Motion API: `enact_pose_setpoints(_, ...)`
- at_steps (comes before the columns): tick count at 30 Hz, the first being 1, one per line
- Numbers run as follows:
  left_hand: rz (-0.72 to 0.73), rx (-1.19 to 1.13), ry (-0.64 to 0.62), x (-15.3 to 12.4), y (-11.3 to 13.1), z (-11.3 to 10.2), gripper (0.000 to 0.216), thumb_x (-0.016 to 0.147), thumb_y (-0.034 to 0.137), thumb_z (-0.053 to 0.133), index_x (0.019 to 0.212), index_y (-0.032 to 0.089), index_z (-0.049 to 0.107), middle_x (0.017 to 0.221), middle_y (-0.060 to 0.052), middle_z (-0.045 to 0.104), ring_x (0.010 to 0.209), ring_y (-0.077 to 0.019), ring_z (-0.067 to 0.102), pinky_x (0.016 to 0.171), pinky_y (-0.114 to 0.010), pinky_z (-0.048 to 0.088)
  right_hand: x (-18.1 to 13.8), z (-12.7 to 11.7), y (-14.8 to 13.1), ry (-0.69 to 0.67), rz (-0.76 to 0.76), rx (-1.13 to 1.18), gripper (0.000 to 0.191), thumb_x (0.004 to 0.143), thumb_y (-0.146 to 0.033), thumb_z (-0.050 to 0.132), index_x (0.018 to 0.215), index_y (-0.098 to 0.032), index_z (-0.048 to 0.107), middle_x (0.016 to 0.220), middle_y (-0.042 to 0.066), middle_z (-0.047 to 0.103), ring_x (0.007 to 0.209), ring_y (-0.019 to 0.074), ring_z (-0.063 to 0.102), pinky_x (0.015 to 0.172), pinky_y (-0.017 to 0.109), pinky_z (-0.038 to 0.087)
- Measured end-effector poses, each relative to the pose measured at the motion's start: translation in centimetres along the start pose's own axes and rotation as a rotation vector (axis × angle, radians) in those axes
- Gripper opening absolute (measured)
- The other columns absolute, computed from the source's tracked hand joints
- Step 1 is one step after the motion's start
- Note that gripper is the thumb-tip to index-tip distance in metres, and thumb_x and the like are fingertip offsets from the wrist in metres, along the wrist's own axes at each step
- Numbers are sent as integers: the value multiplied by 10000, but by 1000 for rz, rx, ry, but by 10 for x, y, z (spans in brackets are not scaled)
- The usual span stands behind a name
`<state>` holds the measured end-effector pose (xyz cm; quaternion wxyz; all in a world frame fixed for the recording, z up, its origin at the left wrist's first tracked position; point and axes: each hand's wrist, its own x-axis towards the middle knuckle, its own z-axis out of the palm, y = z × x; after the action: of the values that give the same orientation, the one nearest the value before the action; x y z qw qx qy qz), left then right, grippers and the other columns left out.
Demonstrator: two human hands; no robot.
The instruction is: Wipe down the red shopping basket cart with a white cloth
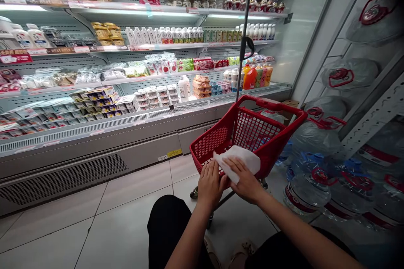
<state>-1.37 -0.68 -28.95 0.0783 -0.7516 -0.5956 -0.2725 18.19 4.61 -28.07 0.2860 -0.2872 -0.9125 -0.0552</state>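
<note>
A red plastic shopping cart with meshed basket walls (216,134) stands in front of the person. Its long axis runs from the low near end, by the hands, away and slightly rightward to the raised handle bar (280,108) at the far end.

Over the cart's near end lies a thin, soft white cloth (249,160), its long axis crosswise to the cart, with one corner drooping toward the person. The right hand (244,180) lies on the cloth, fingers extended close together and pointing away and to the left; whether the thumb pinches the cloth from below, I cannot tell. The left hand (211,183) is at the cart's near rim, left of the cloth, its fingers laid straight side by side and its thumb spread toward the right hand.

Hands and cloth cover part of the cart's basket, so its contents cannot be fully made out.

Beyond the cart and to its left, a long grey open-fronted refrigerated cabinet (154,145) holds white bottles (183,88), stacked round white tubs (151,96) and orange bottles (250,77) on its tiers. Right of the cart stand large clear plastic water bottles with red handles (311,189).
</note>
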Motion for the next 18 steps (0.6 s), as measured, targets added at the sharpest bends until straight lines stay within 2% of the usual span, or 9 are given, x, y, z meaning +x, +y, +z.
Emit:
enact_pose_setpoints(3, 17, -5, -20, -5, -9, -4, 670, 1078, 513, 376, 1648, 176, 268, 1606, -147, 477, 1460, -294, 493, 1224, -500, 392, 2, 8, -13, -47, -59, 42, 829, 908, -167, 509, 1676, -230, 206, 1608, 83, 481, 1479, 282, 423, 1275, 551, 300)
enact_pose_setpoints(5, 27, -6, -41, -5, -19, -12, 696, 1074, 544, 370, 1659, 191, 235, 1625, -133, 455, 1466, -285, 485, 1227, -484, 388, -3, 2, -2, -59, -66, 32, 795, 911, -164, 507, 1662, -254, 264, 1631, 58, 455, 1496, 276, 400, 1276, 543, 295)
enact_pose_setpoints(8, 7, 7, -55, -2, -40, -26, 691, 1084, 553, 325, 1671, 214, 192, 1652, -103, 418, 1494, -256, 449, 1243, -455, 363, -18, -16, 36, -32, -16, -75, 750, 956, -205, 482, 1666, -263, 248, 1662, 50, 409, 1533, 274, 349, 1277, 549, 273)
enact_pose_setpoints(13, -103, 78, -49, 2, -78, -44, 660, 1092, 525, 291, 1672, 225, 198, 1662, -84, 399, 1516, -240, 418, 1273, -469, 310, -44, -61, 103, 49, 124, -319, 730, 987, -288, 479, 1670, -263, 223, 1706, 82, 315, 1570, 306, 276, 1273, 583, 238)
enact_pose_setpoints(15, -167, 107, -26, 3, -80, -46, 644, 1094, 482, 290, 1672, 213, 199, 1647, -97, 423, 1509, -250, 429, 1281, -497, 291, -49, -74, 112, 90, 177, -372, 752, 974, -266, 483, 1674, -268, 208, 1715, 75, 294, 1576, 318, 260, 1274, 596, 227)
enact_pose_setpoints(18, -178, 105, 22, 7, -55, -39, 605, 1101, 371, 257, 1679, 209, 176, 1645, -102, 424, 1513, -248, 422, 1290, -519, 270, -44, -72, 98, 158, 238, -347, 805, 957, -238, 479, 1686, -268, 141, 1692, 59, 351, 1553, 322, 312, 1267, 591, 266)
